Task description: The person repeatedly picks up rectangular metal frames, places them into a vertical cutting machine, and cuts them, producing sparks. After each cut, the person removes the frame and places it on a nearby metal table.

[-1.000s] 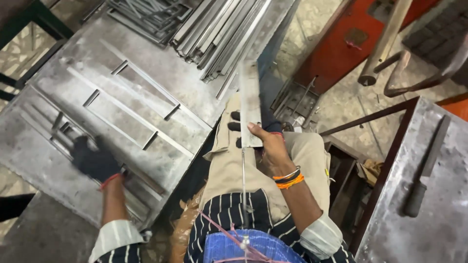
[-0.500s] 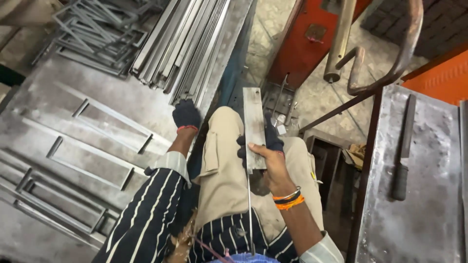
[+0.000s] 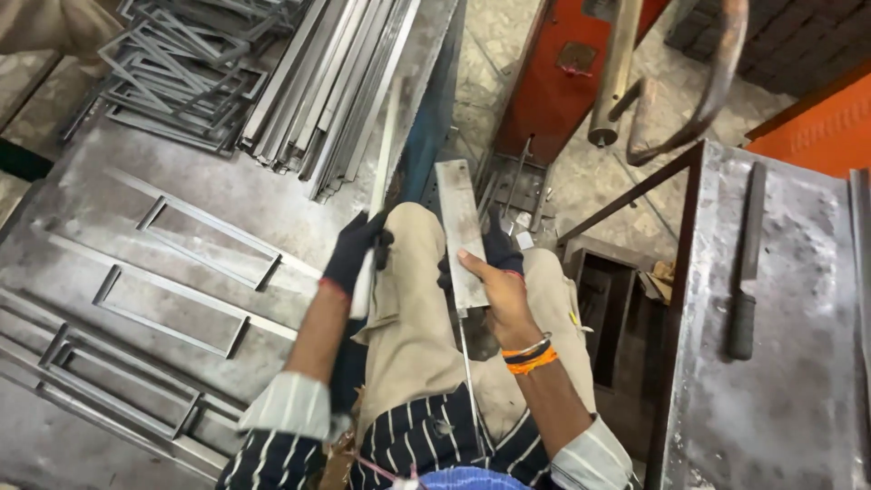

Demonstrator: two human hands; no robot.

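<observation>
My right hand point(image 3: 494, 281), partly gloved in black, holds a flat grey metal plate point(image 3: 460, 227) upright-lengthwise over my lap, with a thin rod running down from it toward my chest. My left hand point(image 3: 356, 249), in a black glove, grips a long narrow metal strip point(image 3: 379, 177) that points away toward the pile of bars. Both hands sit above my beige trousers, the left just off the edge of the steel worktable point(image 3: 100, 227).
Rectangular metal frames point(image 3: 204, 231) lie flat on the worktable at left; a pile of long bars point(image 3: 336, 82) and stacked frames point(image 3: 172, 63) sits at its far end. An orange machine point(image 3: 562, 82) stands ahead. A second steel table point(image 3: 789, 345) at right carries a file point(image 3: 746, 272).
My left hand has come off the worktable and now grips a long narrow strip beside my knee. My right hand keeps the plate; the view shifted right.
</observation>
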